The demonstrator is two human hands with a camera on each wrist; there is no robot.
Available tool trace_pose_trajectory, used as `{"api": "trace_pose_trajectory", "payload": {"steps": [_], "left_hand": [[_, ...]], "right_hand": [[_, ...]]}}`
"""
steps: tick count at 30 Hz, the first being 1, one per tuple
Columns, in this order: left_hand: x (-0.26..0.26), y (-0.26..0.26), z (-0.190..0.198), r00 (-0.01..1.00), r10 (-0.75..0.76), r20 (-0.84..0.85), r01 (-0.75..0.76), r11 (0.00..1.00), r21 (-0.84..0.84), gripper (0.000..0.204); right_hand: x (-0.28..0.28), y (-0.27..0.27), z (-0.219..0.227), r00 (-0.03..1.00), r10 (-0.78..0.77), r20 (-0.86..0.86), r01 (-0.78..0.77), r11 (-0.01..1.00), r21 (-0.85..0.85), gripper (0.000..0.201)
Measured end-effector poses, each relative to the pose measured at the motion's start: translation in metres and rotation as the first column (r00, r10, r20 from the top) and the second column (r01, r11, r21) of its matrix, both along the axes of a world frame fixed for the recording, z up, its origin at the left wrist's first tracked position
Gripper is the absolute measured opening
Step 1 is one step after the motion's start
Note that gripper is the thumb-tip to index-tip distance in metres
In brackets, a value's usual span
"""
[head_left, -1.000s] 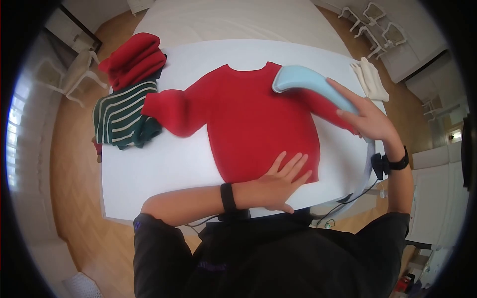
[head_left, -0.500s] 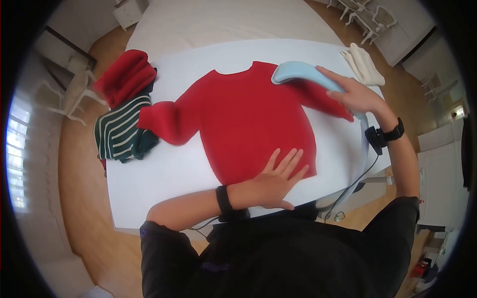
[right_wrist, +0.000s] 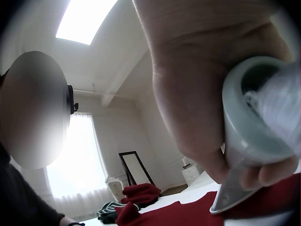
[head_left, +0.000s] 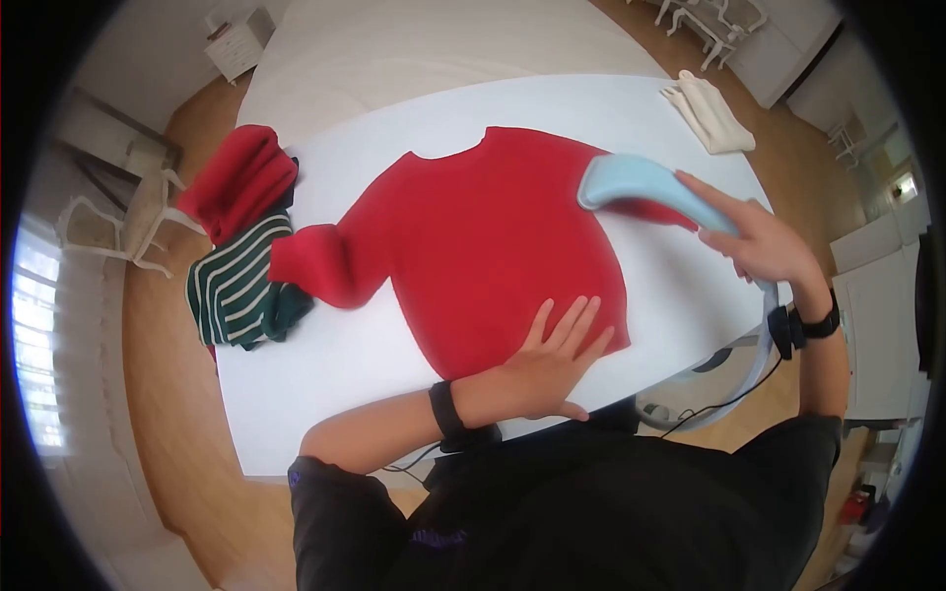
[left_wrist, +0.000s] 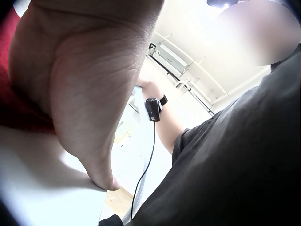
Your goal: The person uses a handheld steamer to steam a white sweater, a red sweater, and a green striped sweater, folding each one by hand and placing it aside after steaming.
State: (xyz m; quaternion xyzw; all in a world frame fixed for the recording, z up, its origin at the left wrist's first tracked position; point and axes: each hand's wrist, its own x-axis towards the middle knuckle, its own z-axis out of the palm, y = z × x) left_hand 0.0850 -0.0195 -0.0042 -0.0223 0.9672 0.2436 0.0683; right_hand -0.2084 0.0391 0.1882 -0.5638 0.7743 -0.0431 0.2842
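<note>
Flatly, the red sweater (head_left: pixel 503 246) is being pressed near its lower hem by the left hand (head_left: pixel 557 366), whose fingers are being held straight and spread, with the thumb being kept apart beside the table edge. The handle of a light blue tool (head_left: pixel 650 185) is being gripped by the right hand (head_left: pixel 774 241), its fingers being wrapped round it. The tool's broad end is being held at the sweater's right shoulder and upper sleeve; whether cloth is being touched cannot be told. A pale hose (head_left: pixel 761 366) is being led down from the handle past the table edge. Beneath, the sweater is being supported, laid out, by a white table (head_left: pixel 305 414). By its left cuff, a green striped garment (head_left: pixel 236 286) is being touched, and that garment is being met at its far end by a folded red garment (head_left: pixel 241 182). Near the far right corner, a folded cream cloth (head_left: pixel 714 118) is being held up by the table.
</note>
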Motion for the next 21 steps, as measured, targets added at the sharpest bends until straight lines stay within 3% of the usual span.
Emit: {"api": "trace_pose_trajectory", "payload": {"steps": [3,15,21], "left_hand": [[-0.001,0.0,-0.001,1.0,-0.007,-0.013,0.007,1.0,0.002,0.123],[-0.001,0.001,-0.001,1.0,-0.019,-0.02,0.019,1.0,-0.004,0.121],[0.001,0.0,-0.008,0.999,-0.004,-0.045,0.006,1.0,0.03,0.122]], "right_hand": [[-0.001,0.008,0.0,0.997,-0.055,-0.059,0.06,0.994,0.088,0.077],[-0.028,-0.06,-0.036,1.0,0.004,-0.026,-0.006,0.996,-0.091,0.076],[-0.018,0.003,-0.006,0.992,-0.109,0.057,0.117,0.981,-0.155,0.076]]}}
